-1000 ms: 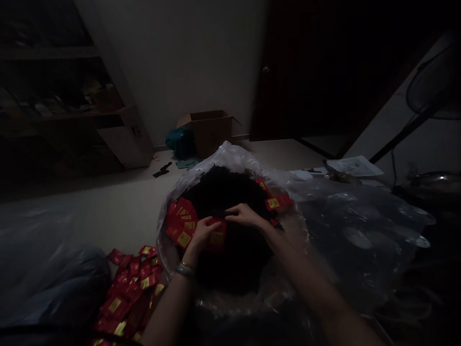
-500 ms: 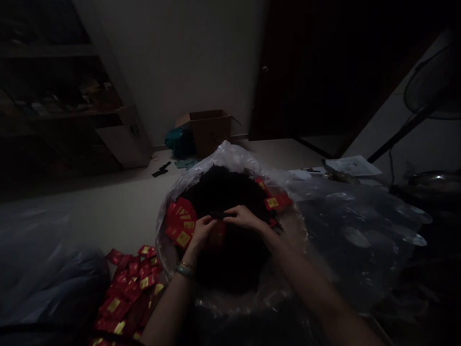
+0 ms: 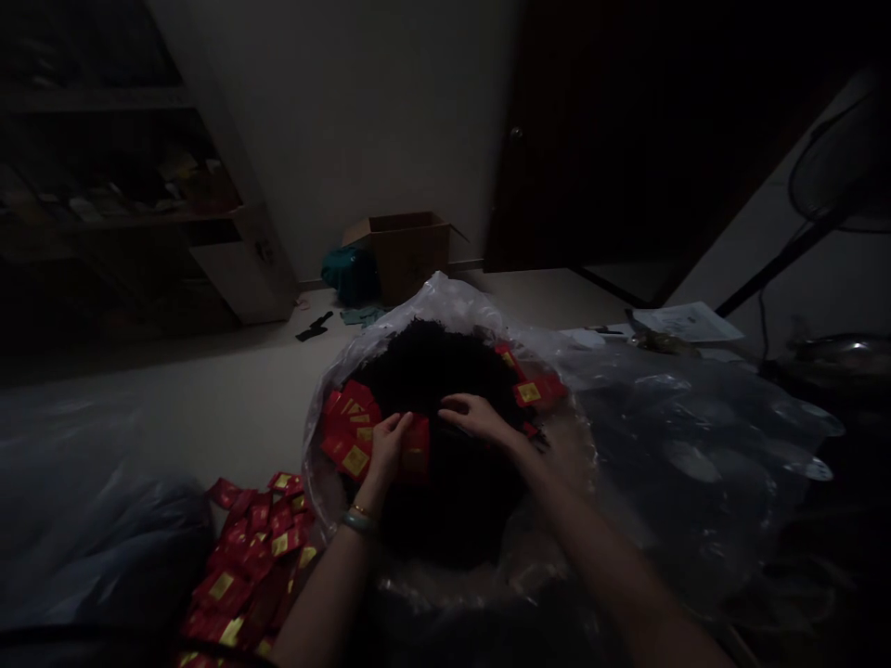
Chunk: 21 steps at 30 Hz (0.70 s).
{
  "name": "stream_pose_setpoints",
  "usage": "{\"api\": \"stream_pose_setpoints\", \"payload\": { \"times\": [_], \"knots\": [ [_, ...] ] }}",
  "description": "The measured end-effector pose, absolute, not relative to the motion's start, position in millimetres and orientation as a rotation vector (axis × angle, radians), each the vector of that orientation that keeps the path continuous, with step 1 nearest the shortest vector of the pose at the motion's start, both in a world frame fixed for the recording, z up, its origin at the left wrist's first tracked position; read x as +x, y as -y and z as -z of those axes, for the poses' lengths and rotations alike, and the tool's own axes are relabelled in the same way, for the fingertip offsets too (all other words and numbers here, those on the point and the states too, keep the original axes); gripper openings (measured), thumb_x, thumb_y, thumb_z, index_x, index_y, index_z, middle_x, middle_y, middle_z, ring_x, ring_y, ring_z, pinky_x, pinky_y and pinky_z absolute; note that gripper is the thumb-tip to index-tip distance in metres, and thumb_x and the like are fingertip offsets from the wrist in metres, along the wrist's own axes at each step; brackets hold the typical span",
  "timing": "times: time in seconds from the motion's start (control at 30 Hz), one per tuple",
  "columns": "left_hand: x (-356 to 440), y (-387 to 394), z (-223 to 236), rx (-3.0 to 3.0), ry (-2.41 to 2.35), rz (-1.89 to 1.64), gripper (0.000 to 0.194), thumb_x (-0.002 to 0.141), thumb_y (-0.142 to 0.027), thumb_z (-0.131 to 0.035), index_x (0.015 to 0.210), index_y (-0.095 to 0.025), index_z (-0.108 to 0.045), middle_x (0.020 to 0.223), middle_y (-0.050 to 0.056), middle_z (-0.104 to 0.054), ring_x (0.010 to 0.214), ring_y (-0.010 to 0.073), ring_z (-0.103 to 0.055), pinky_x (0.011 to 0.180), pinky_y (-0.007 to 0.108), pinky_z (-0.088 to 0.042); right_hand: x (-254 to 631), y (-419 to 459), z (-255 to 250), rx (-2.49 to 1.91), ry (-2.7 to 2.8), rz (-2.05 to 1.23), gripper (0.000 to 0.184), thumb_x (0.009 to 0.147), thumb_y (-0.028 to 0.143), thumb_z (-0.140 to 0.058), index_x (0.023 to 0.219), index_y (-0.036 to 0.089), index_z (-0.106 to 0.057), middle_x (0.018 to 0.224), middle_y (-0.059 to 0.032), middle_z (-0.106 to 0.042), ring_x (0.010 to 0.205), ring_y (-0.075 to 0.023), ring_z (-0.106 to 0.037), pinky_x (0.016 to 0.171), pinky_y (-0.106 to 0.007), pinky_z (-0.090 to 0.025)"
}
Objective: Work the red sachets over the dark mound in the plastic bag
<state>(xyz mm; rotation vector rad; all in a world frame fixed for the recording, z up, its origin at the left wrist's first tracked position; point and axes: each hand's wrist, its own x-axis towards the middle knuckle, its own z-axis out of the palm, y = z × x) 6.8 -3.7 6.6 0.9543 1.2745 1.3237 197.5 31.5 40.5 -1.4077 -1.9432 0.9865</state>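
Over a plastic-lined round container, my left hand [image 3: 390, 445] pinches a small red packet [image 3: 416, 450] by its upper left edge. My right hand [image 3: 473, 417] hovers a little to the right, apart from the packet, with fingers curled together; whatever may be in them is too dark to see. Beneath both hands lies a heap of black, loose, leaf-like material [image 3: 432, 357] that fills the container. Red packets with gold labels [image 3: 352, 431] are fanned out on the heap at its left side. A few more red packets [image 3: 539, 391] rest at the right rim.
Crumpled clear plastic [image 3: 445, 292] lines the container's rim. A pile of red and gold packets [image 3: 243, 557] lies at its lower left. Clear plastic sheeting [image 3: 696, 445] spreads out on the right. Behind stand an open cardboard box [image 3: 410, 255] and a teal bag [image 3: 350, 274].
My right hand has come away from the packet's top edge and shifted slightly right. The red packet now shows more of its front, still in my left hand.
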Motion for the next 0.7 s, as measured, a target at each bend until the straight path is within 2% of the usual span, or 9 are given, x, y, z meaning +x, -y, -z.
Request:
{"api": "stream_pose_setpoints", "payload": {
  "times": [0.07, 0.17, 0.23, 0.5, 0.6, 0.7],
  "knots": [
    [9.1, 5.9, -9.0, 0.997, -1.285, -1.324, 0.045, 0.059, -0.058, -0.071, 0.066, -0.014, -0.061, 0.057, -0.003, -0.056, 0.052, 0.0091, -0.048, 0.049, 0.019, -0.035, 177.2, -27.4, -38.6, -1.259, 1.877, -1.103, 0.04, 0.07, 0.039, -0.071, 0.104, 0.018, -0.068, 0.097, -0.006, -0.071, 0.087, -0.0192, -0.065, 0.078, -0.029, -0.049],
    [12.2, 8.0, -12.2, 1.045, -1.294, -1.317, 0.041, 0.06, -0.054, -0.071, 0.061, -0.014, -0.06, 0.054, -0.004, -0.052, 0.052, 0.0087, -0.044, 0.049, 0.019, -0.033, 158.2, -23.0, -34.2, -1.261, 1.741, -1.115, 0.021, 0.07, 0.034, -0.069, 0.079, 0.016, -0.07, 0.079, -0.0042, -0.071, 0.076, -0.018, -0.064, 0.073, -0.029, -0.048],
    [13.8, 8.2, -13.0, 1.063, -1.302, -1.31, 0.038, 0.061, -0.051, -0.072, 0.059, -0.014, -0.061, 0.053, -0.004, -0.051, 0.053, 0.0092, -0.043, 0.05, 0.02, -0.032, 155.9, -21.9, -31.7, -1.284, 1.687, -1.115, 0.016, 0.071, 0.031, -0.067, 0.071, 0.015, -0.068, 0.073, -0.0035, -0.069, 0.071, -0.0168, -0.062, 0.069, -0.028, -0.047],
    [11.1, 2.8, -5.4, 1.028, -1.296, -1.299, 0.03, 0.062, -0.045, -0.07, 0.057, -0.016, -0.064, 0.058, 0.0, -0.06, 0.063, 0.0154, -0.052, 0.057, 0.024, -0.039, 165.8, -22.2, -31.5, -1.198, 1.607, -1.344, 0.018, 0.071, 0.032, -0.066, 0.072, 0.015, -0.067, 0.053, 0.0032, -0.057, 0.045, -0.0089, -0.048, 0.045, -0.021, -0.038],
    [6.1, -2.4, 0.4, 0.954, -1.267, -1.31, 0.036, 0.065, -0.05, -0.066, 0.061, -0.014, -0.066, 0.06, 0.003, -0.063, 0.064, 0.0176, -0.056, 0.059, 0.026, -0.042, 171.2, -28.3, -32.7, -1.148, 1.514, -1.432, 0.025, 0.066, 0.038, -0.07, 0.073, 0.014, -0.066, 0.052, 0.0033, -0.056, 0.04, -0.0076, -0.045, 0.04, -0.021, -0.037],
    [0.4, -7.9, 6.7, 0.714, -1.195, -1.425, 0.047, 0.07, -0.056, -0.058, 0.077, -0.011, -0.069, 0.064, 0.005, -0.065, 0.063, 0.0181, -0.06, 0.06, 0.028, -0.045, 174.5, -36.9, -37.6, -1.104, 1.367, -1.442, 0.035, 0.065, 0.046, -0.07, 0.079, 0.014, -0.065, 0.057, 0.0022, -0.058, 0.042, -0.0073, -0.048, 0.043, -0.021, -0.041]
  ]
}}
